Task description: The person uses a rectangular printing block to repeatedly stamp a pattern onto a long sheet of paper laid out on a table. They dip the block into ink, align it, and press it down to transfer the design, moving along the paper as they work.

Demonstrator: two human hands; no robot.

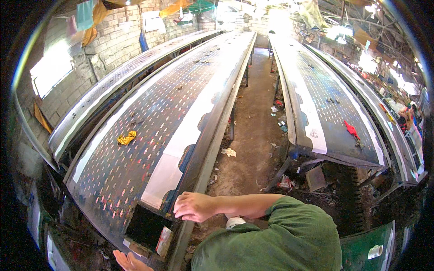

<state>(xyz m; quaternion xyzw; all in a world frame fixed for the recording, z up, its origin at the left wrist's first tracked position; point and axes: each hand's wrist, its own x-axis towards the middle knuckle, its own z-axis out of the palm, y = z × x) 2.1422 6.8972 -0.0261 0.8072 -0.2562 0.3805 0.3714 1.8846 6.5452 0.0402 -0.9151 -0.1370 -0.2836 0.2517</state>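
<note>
My right hand (194, 207) reaches across to the near right edge of a long dark table (113, 158). Its fingers are curled together over a corner, and whatever they may hold is hidden. Right beside it stands a dark, box-like frame (147, 228) with a black inside. A small white and red piece (164, 240) sits on the frame's right side. Below the frame, at the lower edge of view, my left hand (131, 262) is partly cut off, its visible fingers stretched out. A white, notched strip (165, 176) lies flat along the table edge, just beyond my right hand.
A crumpled yellow cloth (126, 137) lies on the table among rows of pale marks. Across a littered brown aisle (253, 122) runs another long table (334, 95) bearing a red cloth (351, 129). More long tables flank both sides. A brick wall (113, 40) bounds the left.
</note>
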